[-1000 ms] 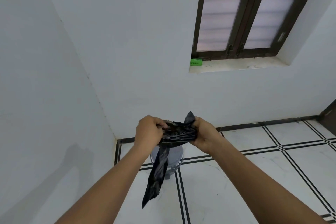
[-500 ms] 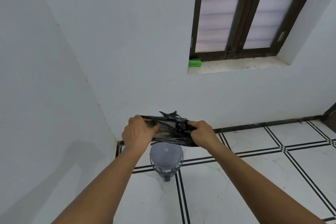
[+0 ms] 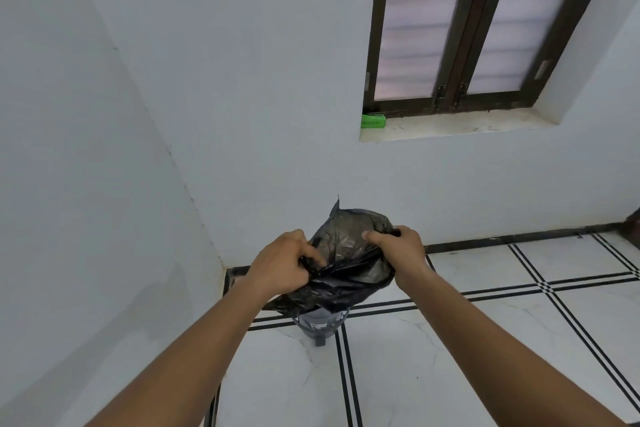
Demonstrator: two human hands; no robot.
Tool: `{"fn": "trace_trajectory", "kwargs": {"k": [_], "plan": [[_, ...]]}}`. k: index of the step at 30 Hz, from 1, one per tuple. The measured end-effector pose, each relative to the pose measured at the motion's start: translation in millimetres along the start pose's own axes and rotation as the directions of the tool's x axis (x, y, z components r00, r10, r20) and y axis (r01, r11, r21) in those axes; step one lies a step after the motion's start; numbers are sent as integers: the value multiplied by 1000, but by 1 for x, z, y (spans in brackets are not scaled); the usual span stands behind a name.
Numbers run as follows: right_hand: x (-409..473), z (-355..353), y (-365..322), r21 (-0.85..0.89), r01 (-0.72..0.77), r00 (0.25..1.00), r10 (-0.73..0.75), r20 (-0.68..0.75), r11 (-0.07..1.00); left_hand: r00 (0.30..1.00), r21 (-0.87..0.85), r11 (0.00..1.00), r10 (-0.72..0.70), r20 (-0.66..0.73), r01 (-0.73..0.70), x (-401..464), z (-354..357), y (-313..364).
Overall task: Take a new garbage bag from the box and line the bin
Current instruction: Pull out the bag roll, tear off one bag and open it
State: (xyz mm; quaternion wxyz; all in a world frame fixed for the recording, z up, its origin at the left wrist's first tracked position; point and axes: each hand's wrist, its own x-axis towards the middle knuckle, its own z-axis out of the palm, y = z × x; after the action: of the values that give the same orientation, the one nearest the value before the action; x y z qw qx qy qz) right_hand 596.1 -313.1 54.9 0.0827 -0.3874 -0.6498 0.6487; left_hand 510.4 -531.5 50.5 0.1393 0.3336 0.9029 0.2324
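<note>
A black garbage bag (image 3: 341, 263) is held in the air in front of me, partly spread with its mouth gaping. My left hand (image 3: 282, 262) grips its left edge and my right hand (image 3: 398, 248) grips its right edge. Directly below the bag stands the grey bin (image 3: 320, 322) on the floor near the room's corner; the bag hides most of it. The green garbage bag box (image 3: 373, 121) lies at the left end of the window sill.
White walls meet in a corner left of the bin. A dark-framed window (image 3: 478, 24) sits above the stone sill (image 3: 460, 126). White floor tiles with black lines (image 3: 450, 340) stretch to the right and toward me.
The bag was bunched, then stretched flat between both hands; now its mouth is pulled apart and billows. Both hands sit lower, over the bin, which the bag now covers.
</note>
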Motion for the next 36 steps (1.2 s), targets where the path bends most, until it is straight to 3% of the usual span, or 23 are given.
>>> {"fn": "trace_trajectory", "kwargs": {"k": [2, 4, 6, 9, 11, 13, 15, 16, 17, 19, 22, 24, 26, 30, 33, 36], "plan": [[-1, 0, 0, -14, 53, 998, -53, 39, 998, 988, -102, 986, -142, -63, 136, 3, 1, 9], [-3, -4, 0, -109, 173, 978, -157, 140, 979, 958, -101, 970, -235, -165, 221, 6, 0, 11], [-5, -10, -2, -245, 325, 911, -232, 341, 914, 938, 84, 956, -254, -237, 280, 7, -1, 7], [-7, -19, -1, -364, 416, 810, -158, 565, 834, 922, 270, 909, -230, -311, 318, 6, -1, 3], [-7, -22, 1, -519, 479, 792, -94, 603, 708, 915, 268, 911, -216, -341, 315, 8, -1, 1], [-3, -20, 6, -678, 555, 796, -70, 602, 483, 902, 244, 912, -226, -368, 329, 7, -2, 0], [-2, -15, 10, -769, 564, 820, -95, 564, 303, 926, 394, 870, -161, -342, 297, 7, 2, -1], [-3, -11, 11, -783, 556, 830, -137, 541, 279, 923, 412, 858, -164, -349, 308, 6, 5, 1], [-3, -7, 12, -784, 544, 839, -183, 512, 299, 927, 431, 849, -160, -339, 304, 6, 6, 3], [-4, 0, 11, -748, 475, 880, -254, 402, 464, 937, 442, 846, -173, -302, 299, 9, 11, 7], [-3, 3, 3, -632, 306, 950, -189, 247, 712, 937, 419, 852, -207, -281, 313, 11, 11, 9], [-2, 1, 1, -637, 290, 955, -177, 236, 715, 926, 317, 887, -251, -280, 336, 12, 8, 8], [-2, 2, 2, -705, 330, 944, -230, 238, 628, 914, 178, 923, -283, -292, 342, 13, 7, 10], [-16, 12, 5, -716, 332, 931, -336, 143, 614, 817, -233, 942, -328, -475, 242, 15, 9, 27], [-28, 23, 0, -643, 275, 947, -319, 50, 715, 782, -264, 937, -339, -523, 229, 18, 13, 36], [-26, 21, -3, -582, 283, 943, -332, 24, 762, 807, -120, 968, -251, -534, 222, 19, 14, 33]]}}
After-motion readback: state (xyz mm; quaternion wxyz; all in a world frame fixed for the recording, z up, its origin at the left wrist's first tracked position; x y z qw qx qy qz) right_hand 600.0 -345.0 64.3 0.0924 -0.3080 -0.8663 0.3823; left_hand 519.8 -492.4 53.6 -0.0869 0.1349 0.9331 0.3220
